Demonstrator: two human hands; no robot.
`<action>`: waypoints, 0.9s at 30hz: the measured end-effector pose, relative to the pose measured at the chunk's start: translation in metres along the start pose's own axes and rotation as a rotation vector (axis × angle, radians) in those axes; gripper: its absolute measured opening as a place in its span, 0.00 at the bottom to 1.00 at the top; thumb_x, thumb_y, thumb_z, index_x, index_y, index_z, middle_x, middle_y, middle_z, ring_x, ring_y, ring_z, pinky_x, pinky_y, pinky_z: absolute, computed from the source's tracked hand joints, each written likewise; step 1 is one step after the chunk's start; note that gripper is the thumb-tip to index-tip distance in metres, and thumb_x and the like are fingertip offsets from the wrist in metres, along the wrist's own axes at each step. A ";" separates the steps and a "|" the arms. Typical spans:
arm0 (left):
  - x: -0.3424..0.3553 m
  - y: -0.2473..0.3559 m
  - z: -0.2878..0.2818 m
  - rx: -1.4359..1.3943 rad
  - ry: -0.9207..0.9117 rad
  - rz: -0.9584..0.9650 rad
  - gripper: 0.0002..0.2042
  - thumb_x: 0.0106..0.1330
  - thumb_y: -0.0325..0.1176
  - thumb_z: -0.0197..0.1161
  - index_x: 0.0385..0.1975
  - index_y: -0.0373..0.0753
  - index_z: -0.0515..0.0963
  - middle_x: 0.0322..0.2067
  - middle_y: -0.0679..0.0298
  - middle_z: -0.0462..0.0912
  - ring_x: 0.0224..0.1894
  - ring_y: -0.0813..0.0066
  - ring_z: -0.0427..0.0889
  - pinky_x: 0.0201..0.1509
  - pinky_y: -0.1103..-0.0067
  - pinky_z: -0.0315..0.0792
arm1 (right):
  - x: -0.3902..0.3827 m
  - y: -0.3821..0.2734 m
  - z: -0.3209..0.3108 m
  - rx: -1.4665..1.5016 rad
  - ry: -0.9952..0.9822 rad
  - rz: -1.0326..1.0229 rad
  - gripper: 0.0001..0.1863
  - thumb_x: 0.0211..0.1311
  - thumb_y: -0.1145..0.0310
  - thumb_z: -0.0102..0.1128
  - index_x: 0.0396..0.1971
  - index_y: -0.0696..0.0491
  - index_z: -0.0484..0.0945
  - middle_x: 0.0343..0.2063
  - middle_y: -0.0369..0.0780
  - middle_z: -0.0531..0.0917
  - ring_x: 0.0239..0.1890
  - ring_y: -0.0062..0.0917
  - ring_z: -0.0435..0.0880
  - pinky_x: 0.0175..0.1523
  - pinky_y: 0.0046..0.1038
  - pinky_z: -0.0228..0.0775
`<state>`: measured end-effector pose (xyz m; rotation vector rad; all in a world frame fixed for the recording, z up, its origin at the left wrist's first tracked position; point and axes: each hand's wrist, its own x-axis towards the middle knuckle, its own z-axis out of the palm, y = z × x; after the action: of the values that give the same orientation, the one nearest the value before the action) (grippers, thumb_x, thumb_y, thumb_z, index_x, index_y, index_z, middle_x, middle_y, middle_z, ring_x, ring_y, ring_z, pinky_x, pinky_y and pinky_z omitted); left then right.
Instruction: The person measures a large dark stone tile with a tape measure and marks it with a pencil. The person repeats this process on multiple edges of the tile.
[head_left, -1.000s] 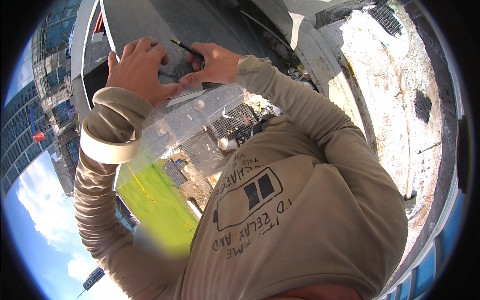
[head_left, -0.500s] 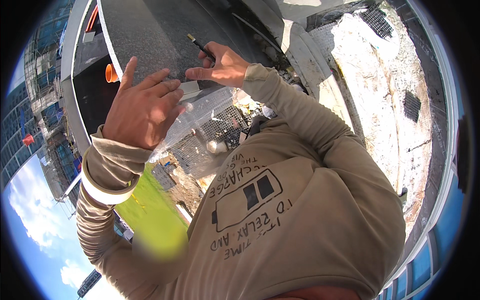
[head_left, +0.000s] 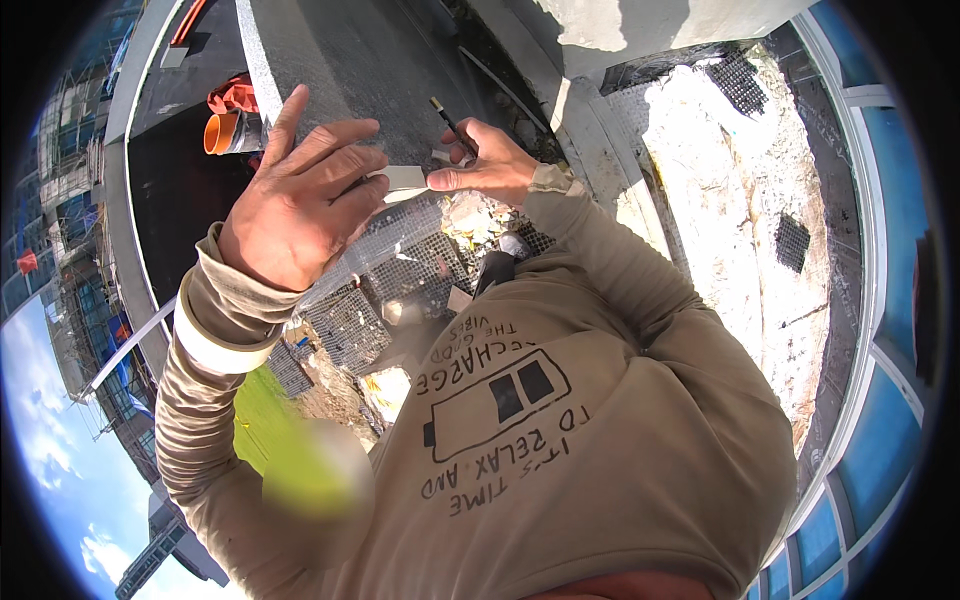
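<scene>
A long grey slab [head_left: 330, 60] with a whitish side edge extends away from me. At its near end my left hand [head_left: 305, 195] rests with fingers spread, its thumb beside a pale flat strip [head_left: 404, 180]. I cannot tell whether that strip is the slab's end or a separate piece. At the strip's right end is my right hand [head_left: 490, 162], its thumb touching it. Between that hand's fingers a thin black pencil-like marking tool [head_left: 448, 115] is gripped, its light tip pointing up and to the left.
An orange pipe end [head_left: 217, 134] with reddish cloth lies left of the slab. Below my hands are dark grid mats [head_left: 415, 265] and rubble. A pale concrete ledge [head_left: 610, 150] and white sheeting [head_left: 740, 200] are at right. Scaffolding [head_left: 75, 250] stands far left.
My view has shifted a little. My right hand has moved right, away from my left hand, still with the marking tool. The pale strip between them shows more.
</scene>
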<state>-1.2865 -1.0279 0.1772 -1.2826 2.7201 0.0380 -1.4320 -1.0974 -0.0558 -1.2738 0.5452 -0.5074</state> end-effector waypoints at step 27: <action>-0.116 -0.061 -0.014 0.005 0.619 -0.418 0.12 0.60 0.35 0.68 0.40 0.34 0.81 0.48 0.56 0.81 0.52 0.56 0.80 0.62 0.62 0.69 | -0.068 0.023 -0.007 -0.188 0.482 0.055 0.41 0.53 0.44 0.71 0.58 0.59 0.68 0.34 0.36 0.74 0.32 0.14 0.72 0.36 0.20 0.69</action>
<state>-1.1679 -0.9793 0.2080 -2.1242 2.8135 -0.4834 -1.4873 -1.0546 -0.0727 -1.3121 1.0490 -0.7361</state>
